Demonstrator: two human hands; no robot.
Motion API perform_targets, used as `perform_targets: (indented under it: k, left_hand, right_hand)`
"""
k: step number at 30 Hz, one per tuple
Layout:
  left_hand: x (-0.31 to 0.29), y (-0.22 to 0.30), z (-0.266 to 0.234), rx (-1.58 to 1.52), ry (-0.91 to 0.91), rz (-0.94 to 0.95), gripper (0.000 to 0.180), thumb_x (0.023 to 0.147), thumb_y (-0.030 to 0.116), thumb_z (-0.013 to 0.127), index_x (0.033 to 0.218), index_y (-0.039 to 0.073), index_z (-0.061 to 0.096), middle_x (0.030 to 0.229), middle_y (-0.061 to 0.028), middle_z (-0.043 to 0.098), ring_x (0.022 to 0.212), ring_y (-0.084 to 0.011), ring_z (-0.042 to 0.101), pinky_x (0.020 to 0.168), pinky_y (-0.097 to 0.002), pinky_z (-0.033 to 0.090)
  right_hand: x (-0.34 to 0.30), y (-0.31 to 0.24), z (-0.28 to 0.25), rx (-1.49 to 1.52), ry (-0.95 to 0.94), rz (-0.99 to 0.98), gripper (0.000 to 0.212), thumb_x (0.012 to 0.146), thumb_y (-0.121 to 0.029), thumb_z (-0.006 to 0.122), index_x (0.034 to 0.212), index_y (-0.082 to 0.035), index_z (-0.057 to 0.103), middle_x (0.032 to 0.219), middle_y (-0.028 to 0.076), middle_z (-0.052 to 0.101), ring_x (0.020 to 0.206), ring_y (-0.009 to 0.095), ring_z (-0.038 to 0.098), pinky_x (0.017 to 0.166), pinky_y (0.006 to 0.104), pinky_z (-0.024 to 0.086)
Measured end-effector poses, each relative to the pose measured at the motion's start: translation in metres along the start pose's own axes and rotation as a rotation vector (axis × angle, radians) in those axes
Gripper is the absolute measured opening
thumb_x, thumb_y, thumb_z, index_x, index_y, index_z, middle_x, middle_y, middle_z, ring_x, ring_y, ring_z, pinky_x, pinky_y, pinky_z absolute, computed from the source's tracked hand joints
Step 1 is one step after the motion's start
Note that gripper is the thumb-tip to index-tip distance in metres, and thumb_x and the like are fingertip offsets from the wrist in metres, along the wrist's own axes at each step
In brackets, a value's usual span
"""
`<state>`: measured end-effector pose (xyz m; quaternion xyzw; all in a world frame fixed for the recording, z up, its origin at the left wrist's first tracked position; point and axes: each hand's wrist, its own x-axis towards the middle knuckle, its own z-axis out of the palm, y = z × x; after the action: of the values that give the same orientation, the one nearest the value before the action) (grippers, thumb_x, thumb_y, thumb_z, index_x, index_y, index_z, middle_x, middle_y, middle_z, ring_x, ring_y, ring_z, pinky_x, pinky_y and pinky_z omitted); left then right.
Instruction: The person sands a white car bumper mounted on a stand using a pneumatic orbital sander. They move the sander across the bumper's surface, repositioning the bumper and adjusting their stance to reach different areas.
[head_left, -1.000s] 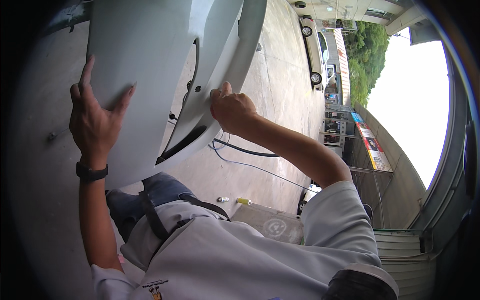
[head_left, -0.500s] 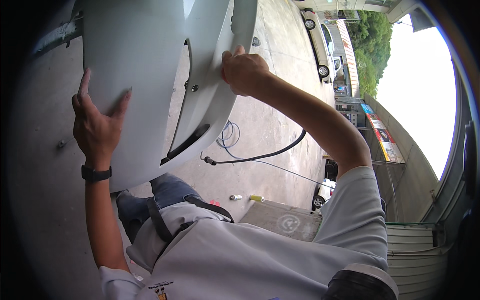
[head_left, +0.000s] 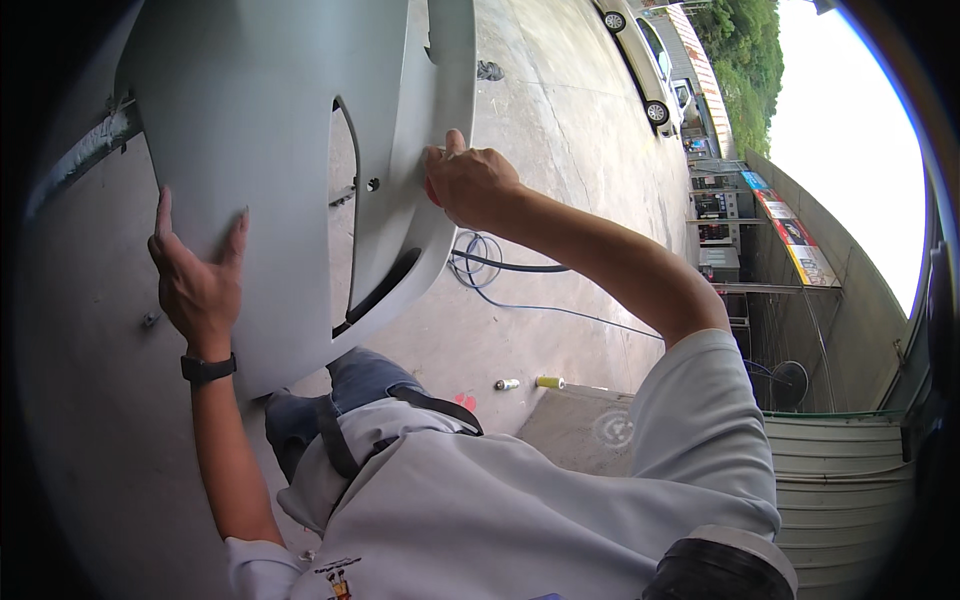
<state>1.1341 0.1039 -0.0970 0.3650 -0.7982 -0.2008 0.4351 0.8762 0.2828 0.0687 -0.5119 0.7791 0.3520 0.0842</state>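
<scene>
A pale grey car bumper (head_left: 270,130) stands in front of me, with a long slot and a small round hole near its right side. My left hand (head_left: 203,295) rests on its left part, fingers spread against the smooth surface and a black band around the wrist. At the right edge, my right hand (head_left: 475,187) is closed on a red pad (head_left: 432,192), pressed to the bumper's face. Most of the pad is hidden by the fingers.
A support bar (head_left: 95,150) meets the bumper's left edge. Beyond my right forearm, a blue hose (head_left: 480,260) lies coiled on the concrete floor (head_left: 540,110). Two small cans (head_left: 549,382) stand or lie near a grey slab (head_left: 570,425). A car (head_left: 640,60) is parked farther off.
My right hand has slid toward me along the bumper's right edge with the red pad. My left hand sits slightly nearer to me on the surface. The whole view has shifted a little.
</scene>
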Motion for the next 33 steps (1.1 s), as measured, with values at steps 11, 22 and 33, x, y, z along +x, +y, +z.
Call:
perform_targets:
  k: [11, 22, 33]
  left_hand:
    - [0.001, 0.003, -0.007, -0.008, -0.069, -0.027, 0.093, 0.094, 0.064, 0.075, 0.16, 0.012, 0.036, 0.142, -0.0182, 0.059, 0.12, -0.0369, 0.067, 0.083, -0.0471, 0.064]
    - [0.0, 0.003, -0.008, -0.012, -0.125, -0.053, 0.093, 0.096, 0.055, 0.077, 0.161, 0.005, 0.033, 0.157, -0.024, 0.051, 0.132, -0.0443, 0.061, 0.103, -0.0509, 0.056]
    - [0.003, 0.002, -0.012, 0.041, -0.155, 0.016, 0.086, 0.103, 0.044, 0.072, 0.163, 0.002, 0.028, 0.159, -0.0274, 0.047, 0.133, -0.0452, 0.059, 0.107, -0.0492, 0.052]
  right_hand:
    - [-0.071, -0.006, 0.085, 0.195, 0.045, 0.004, 0.042, 0.092, -0.016, 0.075, 0.125, 0.0, 0.054, 0.126, 0.025, 0.055, 0.074, 0.04, 0.076, 0.064, 0.0483, 0.063]
    - [0.013, 0.081, 0.015, 0.365, 0.516, 0.256, 0.073, 0.081, -0.03, 0.088, 0.14, -0.003, 0.055, 0.127, 0.029, 0.063, 0.094, 0.042, 0.077, 0.075, 0.0443, 0.066]
    - [0.03, 0.085, -0.004, 0.471, 0.613, 0.192, 0.068, 0.079, -0.028, 0.089, 0.137, -0.006, 0.06, 0.125, 0.026, 0.069, 0.095, 0.041, 0.077, 0.076, 0.044, 0.066]
